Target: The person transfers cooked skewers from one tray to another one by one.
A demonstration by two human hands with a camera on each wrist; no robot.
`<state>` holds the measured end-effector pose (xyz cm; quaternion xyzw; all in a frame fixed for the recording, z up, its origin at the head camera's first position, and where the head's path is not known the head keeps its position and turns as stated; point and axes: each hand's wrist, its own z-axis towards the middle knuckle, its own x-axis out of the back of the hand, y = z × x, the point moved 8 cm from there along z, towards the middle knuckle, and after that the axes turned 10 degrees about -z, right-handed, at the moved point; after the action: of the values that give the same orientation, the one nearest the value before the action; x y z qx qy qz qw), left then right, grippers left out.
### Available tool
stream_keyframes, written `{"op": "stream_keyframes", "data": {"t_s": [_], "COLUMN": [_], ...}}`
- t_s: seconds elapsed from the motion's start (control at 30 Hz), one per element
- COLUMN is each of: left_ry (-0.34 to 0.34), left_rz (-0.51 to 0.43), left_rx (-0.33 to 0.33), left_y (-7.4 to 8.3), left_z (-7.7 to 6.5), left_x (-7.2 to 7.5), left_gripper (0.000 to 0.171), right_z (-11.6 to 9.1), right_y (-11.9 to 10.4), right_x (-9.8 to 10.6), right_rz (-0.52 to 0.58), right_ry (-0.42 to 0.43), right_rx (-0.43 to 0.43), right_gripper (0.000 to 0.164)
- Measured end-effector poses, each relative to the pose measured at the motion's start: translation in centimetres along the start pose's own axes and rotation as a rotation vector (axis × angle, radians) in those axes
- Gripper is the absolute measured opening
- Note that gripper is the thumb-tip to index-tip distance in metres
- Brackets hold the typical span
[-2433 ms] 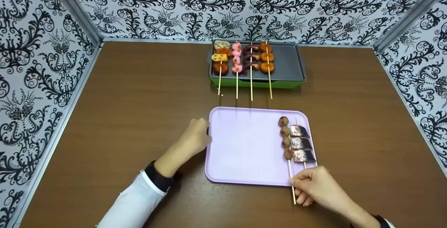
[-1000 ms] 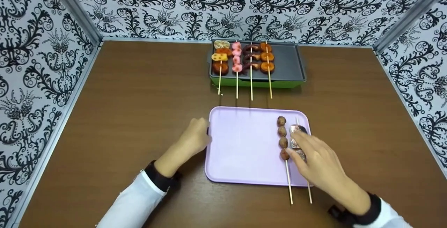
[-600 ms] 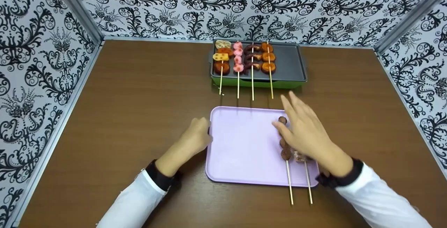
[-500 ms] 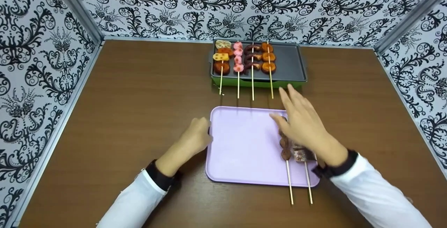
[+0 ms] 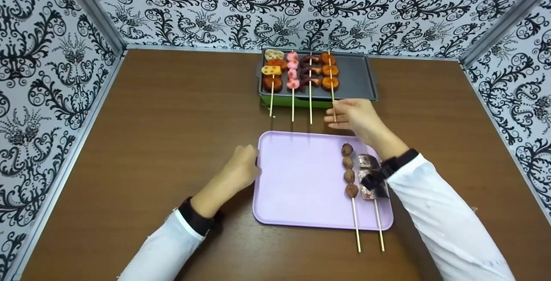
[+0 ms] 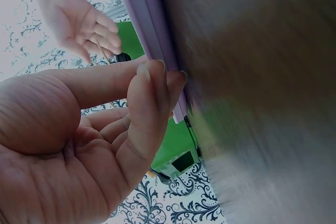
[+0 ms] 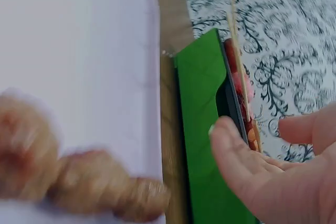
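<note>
At the left edge of the lilac tray (image 5: 301,177), my left hand (image 5: 243,167) pinches the rim between thumb and fingers; the left wrist view shows this grip (image 6: 149,85) close up. My right hand (image 5: 351,115) is at the bare stick of the rightmost grill skewer (image 5: 330,71), which carries round orange-brown slices. Its fingers lie under the stick, and the right wrist view shows thumb and fingers (image 7: 226,140) spread apart. A meatball skewer (image 5: 349,175) and a silvery fish skewer (image 5: 366,175) lie on the tray's right side, the fish partly hidden by the right wristband.
Behind the tray stands a green toy grill (image 5: 316,100) with a dark plate (image 5: 355,74). It also bears a mixed skewer (image 5: 272,84), a pink skewer (image 5: 292,73) and an octopus-like tentacle skewer (image 5: 310,70), sticks jutting forward. Patterned walls (image 5: 275,14) border the brown table (image 5: 172,121).
My right hand has let go of the meatball skewer, passed over the fish skewer and moved forward to the rightmost grill skewer's stick. The left hand has stayed on the tray's rim.
</note>
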<state>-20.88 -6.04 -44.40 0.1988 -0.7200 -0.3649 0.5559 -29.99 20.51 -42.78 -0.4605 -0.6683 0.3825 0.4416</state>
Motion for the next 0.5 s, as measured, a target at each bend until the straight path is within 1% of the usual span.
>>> {"op": "stream_keyframes", "data": {"t_s": [0.1,0.2,0.3,0.4,0.5], "left_ry": [0.004,0.003,-0.001,0.000,0.006], "left_rz": [-0.005,-0.003,0.003,0.011,0.016], "left_rx": [0.000,0.001,0.010,0.017,0.010], "left_y": [0.0,0.0,0.0,0.0,-0.1], "left_z": [0.0,0.0,0.0,0.0,0.0], "left_x": [0.1,0.0,0.0,0.0,0.0], "left_gripper": [0.018,0.017,0.018,0.018,0.018], "right_z": [0.7,1.1,1.4,1.5,1.5], "right_y": [0.3,0.5,0.5,0.5,0.3], "right_x": [-0.2,-0.2,-0.2,-0.1,0.2], "right_rz": [0.174,0.259,0.295,0.316,0.322], "right_ry": [-0.018,-0.018,-0.017,-0.020,-0.014], "right_rx": [-0.067,-0.095,-0.095,-0.082,-0.066], "right_gripper": [0.042,0.039,0.036,0.037,0.040]}}
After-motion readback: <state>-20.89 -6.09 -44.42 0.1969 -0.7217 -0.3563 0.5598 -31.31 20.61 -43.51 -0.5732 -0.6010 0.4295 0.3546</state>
